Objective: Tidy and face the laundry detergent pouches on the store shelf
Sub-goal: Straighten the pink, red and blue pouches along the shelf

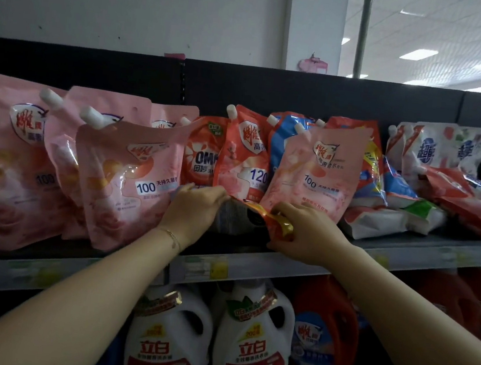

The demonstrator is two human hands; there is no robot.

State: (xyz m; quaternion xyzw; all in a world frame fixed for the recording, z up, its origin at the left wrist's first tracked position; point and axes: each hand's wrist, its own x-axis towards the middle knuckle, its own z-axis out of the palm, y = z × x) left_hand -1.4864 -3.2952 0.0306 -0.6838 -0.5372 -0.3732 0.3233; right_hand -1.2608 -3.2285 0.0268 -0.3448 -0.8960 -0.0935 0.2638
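Observation:
A flat-lying pouch (247,218) with a grey back and an orange-gold bottom edge rests on the shelf (277,267) in front of the standing ones. My left hand (193,210) grips its left end and my right hand (302,235) pinches its crumpled orange-gold corner. Behind stand an orange OMO pouch (203,153), a red-orange pouch (246,152) marked 120 and a pink pouch (319,173) marked 100, all leaning. To the left, three pink spouted pouches (121,180) lean against each other.
A jumble of blue, white and red bags (406,202) lies piled at the right of the shelf. White detergent jugs (250,341) and a red jug (324,329) stand on the shelf below. Yellow price tags (216,269) line the shelf rail.

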